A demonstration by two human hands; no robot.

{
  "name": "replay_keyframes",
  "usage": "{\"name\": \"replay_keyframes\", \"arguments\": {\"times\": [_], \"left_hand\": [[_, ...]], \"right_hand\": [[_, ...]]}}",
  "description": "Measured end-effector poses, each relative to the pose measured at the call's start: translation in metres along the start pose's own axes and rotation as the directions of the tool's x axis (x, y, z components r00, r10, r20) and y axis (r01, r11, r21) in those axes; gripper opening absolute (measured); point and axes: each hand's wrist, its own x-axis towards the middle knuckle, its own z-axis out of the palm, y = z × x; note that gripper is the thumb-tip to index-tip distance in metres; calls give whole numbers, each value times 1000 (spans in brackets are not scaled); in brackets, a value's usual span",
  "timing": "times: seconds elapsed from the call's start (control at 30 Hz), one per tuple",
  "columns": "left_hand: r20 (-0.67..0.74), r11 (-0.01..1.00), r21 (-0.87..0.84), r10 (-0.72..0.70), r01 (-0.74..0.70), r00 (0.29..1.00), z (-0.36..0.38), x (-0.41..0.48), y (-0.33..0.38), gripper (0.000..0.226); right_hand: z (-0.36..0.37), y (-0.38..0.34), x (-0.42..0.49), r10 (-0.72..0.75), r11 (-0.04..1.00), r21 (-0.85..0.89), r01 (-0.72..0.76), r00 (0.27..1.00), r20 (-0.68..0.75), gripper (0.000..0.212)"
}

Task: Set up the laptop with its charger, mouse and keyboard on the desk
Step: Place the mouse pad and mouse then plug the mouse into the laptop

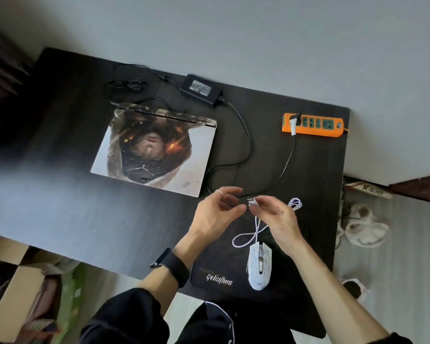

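Two hands meet mid-desk: your right hand [276, 216] pinches the USB plug [251, 201] of the white, crack-patterned mouse [258, 268], which sits at 6 o'clock on its black pad [209, 274]. Your left hand [214, 212] curls alongside, grip unclear. The closed laptop [154, 150] lies at 10 o'clock.

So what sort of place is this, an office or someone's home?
Probably a room in a home, not an office: a dark desk, what look like fluffy slippers on the floor beside it, and an open cardboard box.
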Motion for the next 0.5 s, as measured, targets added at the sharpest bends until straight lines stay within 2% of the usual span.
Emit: {"name": "replay_keyframes", "arguments": {"times": [0.07, 0.23, 0.33, 0.43, 0.5], "left_hand": [[-17, 999, 45, 18, -17, 1000, 7, 0, 3, 35], [-126, 997, 81, -5, 15, 992, 18, 9, -1, 11], [-149, 992, 108, -50, 66, 988, 18, 16, -2, 14], [-116, 963, 191, -172, 192, 978, 15, 31, -16, 18], [-98, 918, 285, -259, 277, 961, 12, 40, -32, 22]], "right_hand": [[5, -1, 1, -9, 1000, 5, 9, 999, 44, 18], [7, -6, 3, -15, 1000, -20, 16, 995, 94, 19], [7, -7, 8, 20, 999, -43, -16, 996, 92, 16], [14, 10, 25, 172, 964, -227, -139, 976, 131, 27], [26, 23, 37, 337, 929, -218, -300, 928, 159, 27]]}}
